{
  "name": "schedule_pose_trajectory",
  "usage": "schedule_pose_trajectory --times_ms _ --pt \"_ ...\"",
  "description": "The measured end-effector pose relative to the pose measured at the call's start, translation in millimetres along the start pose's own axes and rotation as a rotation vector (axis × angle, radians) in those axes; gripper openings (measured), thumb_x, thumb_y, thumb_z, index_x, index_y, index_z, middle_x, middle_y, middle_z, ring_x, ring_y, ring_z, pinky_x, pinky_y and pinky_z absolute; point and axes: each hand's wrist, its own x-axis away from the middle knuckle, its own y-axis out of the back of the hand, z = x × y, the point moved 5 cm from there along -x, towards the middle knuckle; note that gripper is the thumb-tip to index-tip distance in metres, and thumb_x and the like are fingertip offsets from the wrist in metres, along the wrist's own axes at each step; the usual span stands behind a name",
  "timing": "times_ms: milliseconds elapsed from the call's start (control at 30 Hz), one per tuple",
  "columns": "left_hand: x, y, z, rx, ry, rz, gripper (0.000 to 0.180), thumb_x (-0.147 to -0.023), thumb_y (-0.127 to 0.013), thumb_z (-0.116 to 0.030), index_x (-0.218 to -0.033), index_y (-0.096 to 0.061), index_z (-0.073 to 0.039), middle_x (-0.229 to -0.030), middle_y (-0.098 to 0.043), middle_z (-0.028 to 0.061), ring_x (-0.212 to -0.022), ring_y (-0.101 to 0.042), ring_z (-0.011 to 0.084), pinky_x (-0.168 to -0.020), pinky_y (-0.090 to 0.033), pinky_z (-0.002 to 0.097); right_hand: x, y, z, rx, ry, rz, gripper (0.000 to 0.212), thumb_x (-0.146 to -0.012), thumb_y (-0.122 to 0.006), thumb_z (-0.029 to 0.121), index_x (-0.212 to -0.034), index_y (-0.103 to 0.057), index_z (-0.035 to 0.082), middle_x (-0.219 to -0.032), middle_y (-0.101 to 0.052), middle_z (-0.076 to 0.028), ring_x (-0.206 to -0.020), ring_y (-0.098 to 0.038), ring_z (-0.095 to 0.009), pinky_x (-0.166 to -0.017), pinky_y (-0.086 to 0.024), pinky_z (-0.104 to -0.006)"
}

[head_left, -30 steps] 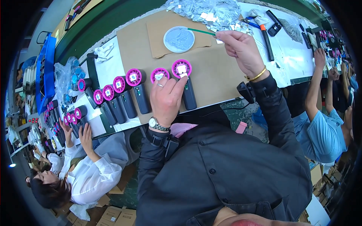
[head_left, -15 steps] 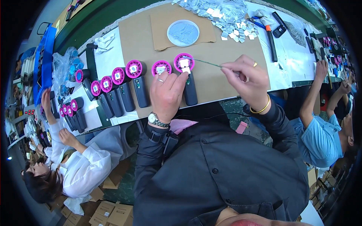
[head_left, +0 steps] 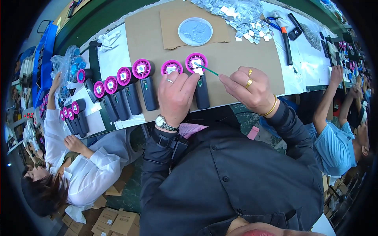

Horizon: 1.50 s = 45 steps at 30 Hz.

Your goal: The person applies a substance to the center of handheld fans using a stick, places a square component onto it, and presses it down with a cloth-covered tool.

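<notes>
Between the fingers of my right hand [head_left: 250, 89] is a thin green stick [head_left: 212, 71]. Its tip meets the white square in the middle of a pink-headed handheld fan [head_left: 202, 92]. My left hand [head_left: 176, 96] pinches a small white square pad [head_left: 198, 71] at the lower edge of that pink head. Partly hidden behind the left hand is a second fan [head_left: 171, 67], also with a white square at its centre. Farther left, a fan with a dark handle [head_left: 148, 93] lies in a row with several similar ones.
A round dish of pale paste [head_left: 195, 41] stands on cardboard [head_left: 167, 23] at the far side. Loose square pads [head_left: 252, 31] and a plastic bag [head_left: 236, 8] lie right of it, near a hammer [head_left: 287, 49]. Co-workers sit on both sides; one's hand [head_left: 56, 80] is near a bag.
My right hand has moved left, bringing the stick's tip from the fan head's right rim onto its central white square. My left hand stays at the same fan.
</notes>
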Motion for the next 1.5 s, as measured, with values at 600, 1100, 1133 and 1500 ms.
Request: schedule_pose_trajectory --times_ms 600,1100,1133,1500 --pt "-2 0 4 0.042 0.007 0.035 0.026 -0.084 -0.079 -0.008 -0.11 -0.074 -0.01 -0.082 -0.056 0.0044 -0.082 -0.058 0.0256 -0.073 -0.045 0.0433 -11 5 4 0.026 0.09 0.074 0.039 -0.069 -0.08 0.002 -0.107 -0.079 -0.001 -0.082 -0.048 -0.004 -0.07 -0.06 -0.018 -0.053 -0.047 -0.0343" --pt "-2 1 6 0.028 -0.016 0.027 0.024 -0.084 -0.079 -0.008 -0.108 -0.074 -0.01 -0.082 -0.056 0.0043 -0.081 -0.057 0.0256 -0.072 -0.044 0.0429 4 13 -13 -0.13 -0.098 -0.086 0.036 -0.071 -0.086 -0.004 -0.106 -0.08 0.0 -0.079 -0.061 -0.004 -0.067 -0.062 -0.019 -0.054 -0.045 -0.0343" --pt "-3 1 6 0.027 -0.017 0.028 0.024 -0.084 -0.079 -0.008 -0.108 -0.074 -0.01 -0.082 -0.056 0.0043 -0.081 -0.057 0.0256 -0.072 -0.044 0.0429 4 15 -13 -0.15 -0.101 -0.09 0.035 -0.072 -0.086 -0.004 -0.106 -0.08 0.0 -0.079 -0.061 -0.004 -0.067 -0.062 -0.019 -0.054 -0.045 -0.0342" --pt "-7 2 8 0.002 -0.015 -0.043 0.022 -0.083 -0.086 -0.008 -0.102 -0.074 -0.008 -0.083 -0.061 0.0043 -0.08 -0.059 0.0248 -0.072 -0.043 0.0414 11 11 -13 -0.126 -0.039 -0.038 0.035 -0.071 -0.085 -0.002 -0.106 -0.079 0.0 -0.081 -0.059 -0.004 -0.068 -0.062 -0.019 -0.055 -0.047 -0.0348"
